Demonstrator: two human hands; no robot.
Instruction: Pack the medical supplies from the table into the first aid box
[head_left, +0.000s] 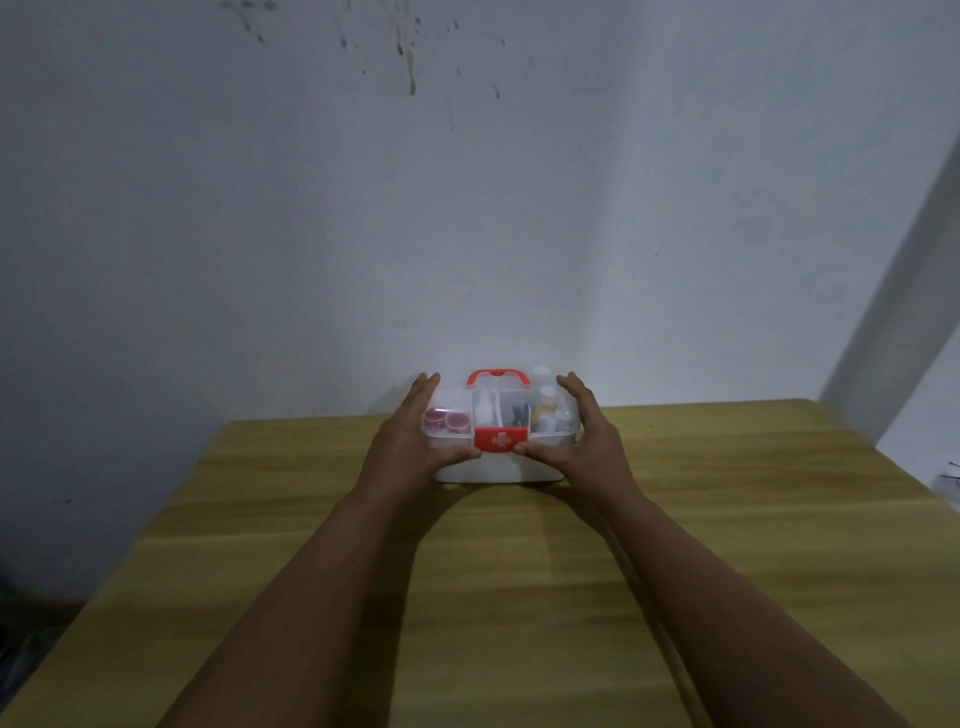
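A small white first aid box (498, 470) stands near the far edge of the wooden table (727, 519). Its clear lid is down, with a red handle (497, 375) on top and a red latch (500, 439) with a white cross at the front. Through the lid I see red round items (445, 420) at the left, a white bottle (483, 405) in the middle and more bottles (548, 410) at the right. My left hand (410, 436) clasps the box's left end, thumb beside the latch. My right hand (584, 436) clasps the right end the same way.
A pale stained wall (467, 208) rises straight behind the table's far edge. The table's left edge runs diagonally at the lower left, with dark floor (31, 613) beyond it. A grey door frame or pillar (904, 312) stands at the right.
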